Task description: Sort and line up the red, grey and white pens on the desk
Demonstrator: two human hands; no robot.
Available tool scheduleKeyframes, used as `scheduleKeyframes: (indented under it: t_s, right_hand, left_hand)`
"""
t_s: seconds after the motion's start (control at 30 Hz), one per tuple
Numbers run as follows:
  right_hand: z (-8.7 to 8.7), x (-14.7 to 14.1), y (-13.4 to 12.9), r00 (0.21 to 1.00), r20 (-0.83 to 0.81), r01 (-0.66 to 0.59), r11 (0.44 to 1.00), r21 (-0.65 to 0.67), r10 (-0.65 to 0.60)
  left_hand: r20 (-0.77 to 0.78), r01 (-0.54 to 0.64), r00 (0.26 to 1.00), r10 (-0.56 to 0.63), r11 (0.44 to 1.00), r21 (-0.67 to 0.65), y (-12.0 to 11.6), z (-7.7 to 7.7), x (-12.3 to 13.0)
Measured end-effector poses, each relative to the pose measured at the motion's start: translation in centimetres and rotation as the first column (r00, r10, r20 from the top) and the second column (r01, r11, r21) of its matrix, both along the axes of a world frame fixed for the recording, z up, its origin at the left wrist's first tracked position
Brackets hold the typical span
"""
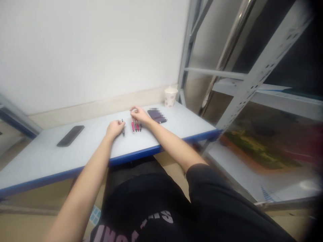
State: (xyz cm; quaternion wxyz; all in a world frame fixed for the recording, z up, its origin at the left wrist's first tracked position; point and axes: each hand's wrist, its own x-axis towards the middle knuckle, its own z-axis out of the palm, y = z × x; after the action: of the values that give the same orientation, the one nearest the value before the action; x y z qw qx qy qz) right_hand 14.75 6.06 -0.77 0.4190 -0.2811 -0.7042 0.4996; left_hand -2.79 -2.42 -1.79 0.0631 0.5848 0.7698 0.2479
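Red and dark pens [137,127] lie side by side near a separate dark pen [123,132]

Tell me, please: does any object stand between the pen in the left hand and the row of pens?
Nothing visible: only tabletop shows between the dark pen in the left hand and the row of red and dark pens. The right hand is at the row's far end.

On the table [93,144], a pen [123,132] is at the left fingers [122,125]; pens [138,127] lie before the right fingers [132,113]. Phone [70,136] well left, flat item [156,117] just right, cup [170,98] behind it.
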Motion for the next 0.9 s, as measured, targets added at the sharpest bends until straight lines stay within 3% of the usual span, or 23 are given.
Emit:
scheduleKeyframes:
  t_s: [0.3, 0.57, 0.9]
  right_hand:
    - [0.64, 0.36, -0.89, 1.000, 0.002, -0.025, 1.000, -0.007, 0.025]
    - [0.28, -0.01, -0.38, 0.999, -0.003, 0.033, 0.999, -0.022, -0.033]
    - [0.26, 0.17, -0.47, 0.998, 0.002, 0.062, 0.997, -0.048, -0.062]
  left_hand:
    - [0.007, 0.001, 1.000, -0.001, 1.000, -0.001, -0.15, 0.40, 0.19]
    - [0.003, -0.034, 0.999, 0.034, 0.999, 0.030, -0.02, 0.34, -0.07]
    - [0.118, -0.032, 0.993, 0.013, 0.987, 0.155, -0.09, 0.20, -0.37]
